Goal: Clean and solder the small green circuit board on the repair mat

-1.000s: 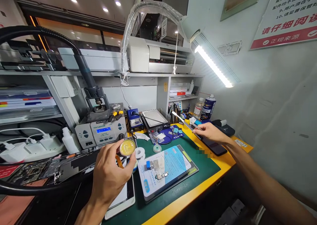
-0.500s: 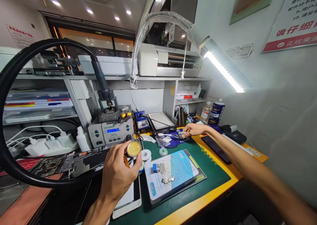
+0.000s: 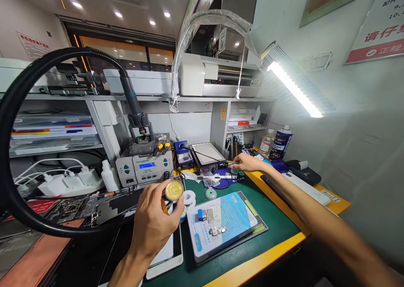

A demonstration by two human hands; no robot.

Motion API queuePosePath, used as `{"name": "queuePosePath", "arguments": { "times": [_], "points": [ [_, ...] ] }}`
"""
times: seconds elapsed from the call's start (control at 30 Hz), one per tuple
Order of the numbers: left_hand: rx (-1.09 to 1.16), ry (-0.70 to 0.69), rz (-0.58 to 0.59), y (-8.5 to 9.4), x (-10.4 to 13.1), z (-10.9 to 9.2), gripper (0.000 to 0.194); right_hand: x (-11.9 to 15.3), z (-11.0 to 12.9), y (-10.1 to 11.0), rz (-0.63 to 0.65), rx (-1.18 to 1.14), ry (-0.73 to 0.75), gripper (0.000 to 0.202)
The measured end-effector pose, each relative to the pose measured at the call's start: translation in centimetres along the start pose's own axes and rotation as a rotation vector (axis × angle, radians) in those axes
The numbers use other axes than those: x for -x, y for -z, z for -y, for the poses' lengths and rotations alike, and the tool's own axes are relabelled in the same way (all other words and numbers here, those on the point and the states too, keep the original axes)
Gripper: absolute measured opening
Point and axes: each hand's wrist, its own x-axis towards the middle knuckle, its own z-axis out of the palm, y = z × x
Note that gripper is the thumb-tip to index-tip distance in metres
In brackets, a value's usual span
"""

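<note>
Between the thumb and fingers of my left hand (image 3: pixel 158 217) is a small round tin (image 3: pixel 174 190) with yellowish contents, its open face toward the camera. My right hand (image 3: pixel 248 163) reaches to the back of the green mat (image 3: pixel 274 211), fingers closed on a thin tool (image 3: pixel 227 161) near the black-framed tray. A white pen-like tool (image 3: pixel 221 176) lies just below that hand. In front, a blue and white box (image 3: pixel 224 221) carries a small blue-ended metal connector (image 3: pixel 205 215) and another small metal part (image 3: pixel 217 230).
A soldering station (image 3: pixel 147 167) with a lit display stands behind my left hand. White tape rolls (image 3: pixel 188 197) and a green spool (image 3: pixel 211 193) sit mid-mat. Bottles (image 3: pixel 280 143) stand at the back right. A black hose (image 3: pixel 9 152) loops at the left; a lit lamp (image 3: pixel 295 89) hangs above.
The view has shifted slightly. My right hand has moved from the white pen-like tool to a thin tool a little farther back. My left hand still holds the tin.
</note>
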Motion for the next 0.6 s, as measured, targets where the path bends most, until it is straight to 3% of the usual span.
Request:
{"name": "queuePosePath", "arguments": {
  "times": [0.17, 0.33, 0.47, 0.6],
  "points": [
    [0.044, 0.023, 0.040, -0.1, 0.1, -0.5, 0.037, 5.0, 0.2, 0.5, -0.250, -0.087, -0.021, 0.028],
    [0.056, 0.049, 0.052, 0.2, 0.1, -0.7, 0.037, 9.0, 0.1, -3.0, -0.550, -0.112, -0.071, 0.026],
    [0.049, 0.094, 0.045, 0.3, -0.1, -0.8, 0.038, 10.3, -0.3, -6.2, -0.560, -0.117, -0.091, 0.023],
    [0.039, 0.162, 0.016, 0.4, -0.4, -0.8, 0.038, 10.9, -0.6, -7.0, -0.447, -0.065, -0.061, 0.024]
  ]
}}
